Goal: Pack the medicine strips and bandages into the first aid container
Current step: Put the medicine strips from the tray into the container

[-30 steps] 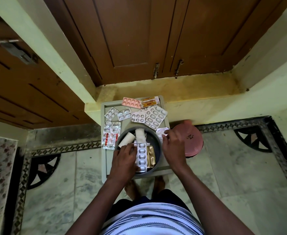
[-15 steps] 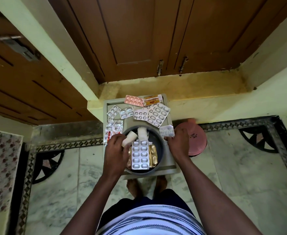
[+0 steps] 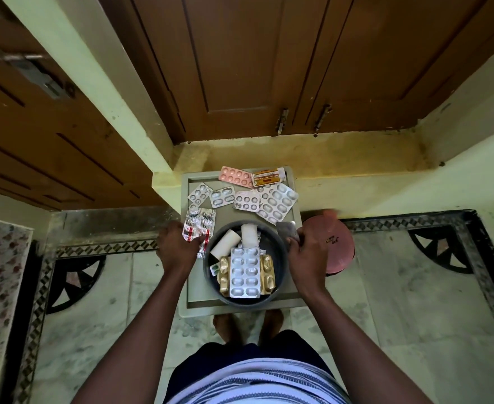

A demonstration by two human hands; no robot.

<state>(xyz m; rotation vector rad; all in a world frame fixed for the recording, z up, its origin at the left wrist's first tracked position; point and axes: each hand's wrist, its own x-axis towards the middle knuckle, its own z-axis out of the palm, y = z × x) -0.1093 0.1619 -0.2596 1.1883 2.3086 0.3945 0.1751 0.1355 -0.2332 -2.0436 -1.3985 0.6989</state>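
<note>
Head view: we see a grey tray [image 3: 295, 298] carrying the round dark container [image 3: 280, 272], which holds two bandage rolls [image 3: 248, 234] and silver and gold strips. Our left hand [image 3: 178, 246] pinches the red-printed strip [image 3: 197, 228] beside the container; our right hand [image 3: 307, 252] holds a small strip [image 3: 286, 228] at its rim.

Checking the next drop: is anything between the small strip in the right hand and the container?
Nothing visible: the right hand holds the small strip just beside the open container, its pink lid off to the right.
</note>
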